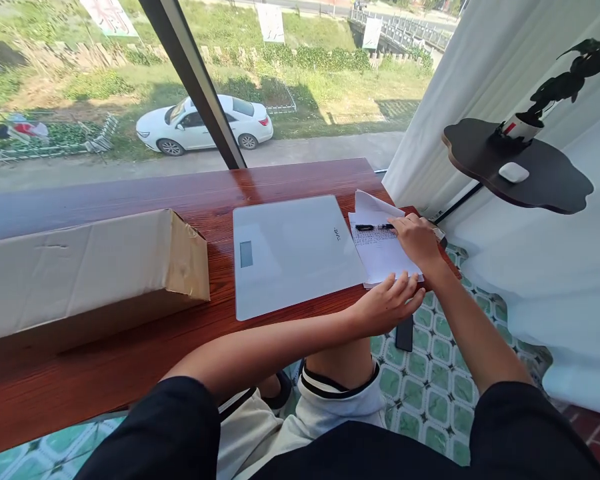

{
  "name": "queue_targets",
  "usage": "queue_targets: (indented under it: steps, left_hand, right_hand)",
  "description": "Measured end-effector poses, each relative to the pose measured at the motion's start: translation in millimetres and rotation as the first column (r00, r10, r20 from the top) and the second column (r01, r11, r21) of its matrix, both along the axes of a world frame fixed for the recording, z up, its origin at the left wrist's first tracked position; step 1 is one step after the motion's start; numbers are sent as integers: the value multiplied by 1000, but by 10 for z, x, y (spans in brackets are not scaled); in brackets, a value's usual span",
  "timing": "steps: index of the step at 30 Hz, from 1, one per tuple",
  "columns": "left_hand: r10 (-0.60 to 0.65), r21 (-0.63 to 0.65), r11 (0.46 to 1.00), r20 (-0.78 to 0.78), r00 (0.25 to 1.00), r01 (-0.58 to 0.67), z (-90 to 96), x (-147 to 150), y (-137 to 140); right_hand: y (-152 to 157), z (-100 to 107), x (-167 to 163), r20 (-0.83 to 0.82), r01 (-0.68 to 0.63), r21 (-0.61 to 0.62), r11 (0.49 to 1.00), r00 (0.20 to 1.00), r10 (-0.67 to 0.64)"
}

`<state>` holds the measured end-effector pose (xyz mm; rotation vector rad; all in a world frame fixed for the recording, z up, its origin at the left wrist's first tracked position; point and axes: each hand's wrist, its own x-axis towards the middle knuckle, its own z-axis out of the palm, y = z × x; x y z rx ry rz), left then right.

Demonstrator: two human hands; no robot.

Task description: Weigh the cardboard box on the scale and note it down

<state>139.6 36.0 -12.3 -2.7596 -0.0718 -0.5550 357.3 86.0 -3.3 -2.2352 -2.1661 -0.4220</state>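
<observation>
A stack of white paper sheets (380,257) with lines of handwriting lies at the right end of the desk, its top sheet's far edge lifted. A black pen (370,227) lies lengthwise across the writing. The bent fingers of my right hand (419,240) close on the pen's right end, though the fingertips are partly hidden. At the near edge of the paper, my left hand (387,305) rests open, fingers stretched out and fingertips touching the sheets. Left of the paper is a flat, pale glass scale (295,257) with a small grey display, its right edge meeting the sheets.
A long cardboard box (95,267) takes up the left of the reddish wooden desk (220,293). To the right stands a dark side table (540,163) with a potted plant and a white mouse (513,173). A dark phone-like object (405,333) is below the desk edge.
</observation>
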Motion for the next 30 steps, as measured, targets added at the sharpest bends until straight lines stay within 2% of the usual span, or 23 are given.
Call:
queue_targets:
  steps: [5,9,12,14,15,16,18,19,20,21,30]
  left_hand:
    - [-8,-63,998,-33,999,6,-134,34,-8]
    - [-21,-111,994,-36,999,17,-147,18,-32]
    - [-21,-126,992,-20,1000,19,-166,24,-48]
    - [-23,-130,991,-1,1000,23,-181,30,-51]
    - [-24,-132,991,6,1000,24,-188,32,-50]
    - [-23,-132,991,11,1000,24,-193,33,-49]
    - [-22,-132,991,11,1000,23,-198,35,-46]
    - [-22,-132,991,8,1000,23,-200,36,-45]
    - [-22,-133,991,5,1000,22,-202,36,-44]
    - [-23,-133,991,1,1000,23,-204,38,-44]
    - [-26,-137,990,24,999,29,-209,44,-43]
  right_hand:
    - [1,-55,94,170,-133,67,989,978,120]
    - [-1,-11,150,202,-209,245,947,966,161]
    - [21,34,130,58,-177,424,888,984,168]
    - [41,35,70,-184,-61,505,861,967,176]
    - [50,24,29,-344,4,506,863,918,198]
    - [55,7,-14,-510,55,479,876,829,227]
    - [54,-33,-95,-769,85,378,922,583,261]
    - [47,-50,-127,-842,78,325,943,478,250]
    - [36,-63,-151,-884,69,282,957,406,231]
    - [22,-70,-167,-906,69,252,965,368,210]
    - [-47,-118,-205,-921,110,59,992,390,12]
